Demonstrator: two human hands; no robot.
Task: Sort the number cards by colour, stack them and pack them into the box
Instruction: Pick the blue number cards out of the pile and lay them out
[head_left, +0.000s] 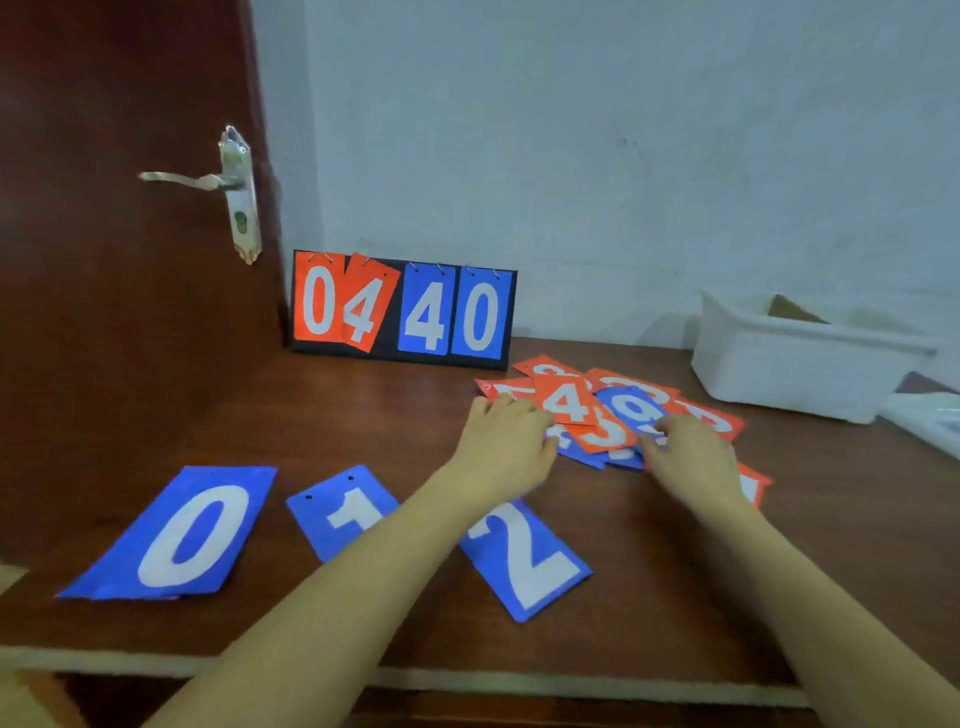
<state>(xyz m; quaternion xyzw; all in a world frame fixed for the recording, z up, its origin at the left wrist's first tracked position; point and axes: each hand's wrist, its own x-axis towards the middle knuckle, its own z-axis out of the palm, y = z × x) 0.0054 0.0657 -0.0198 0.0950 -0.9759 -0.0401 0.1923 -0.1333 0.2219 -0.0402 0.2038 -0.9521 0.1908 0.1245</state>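
Three blue cards lie in a row near the table's front: a 0 (182, 535), a 1 (343, 506) partly under my left forearm, and a 2 (524, 558). Farther back is a mixed pile of red and blue cards (613, 410), with a red 4 (569, 402) and a blue card (634, 408) on top. My left hand (506, 441) rests on the pile's left edge, fingers curled over cards. My right hand (691, 454) lies on the pile's right side, fingertips on the cards. Whether either hand grips a card is hidden. A white box (800, 358) stands at the back right.
A black scoreboard (402, 309) showing red 0 4 and blue 4 0 leans against the wall at the back. A brown door with a metal handle (228, 182) is at the left. The table's pale front edge (467, 675) runs below my arms.
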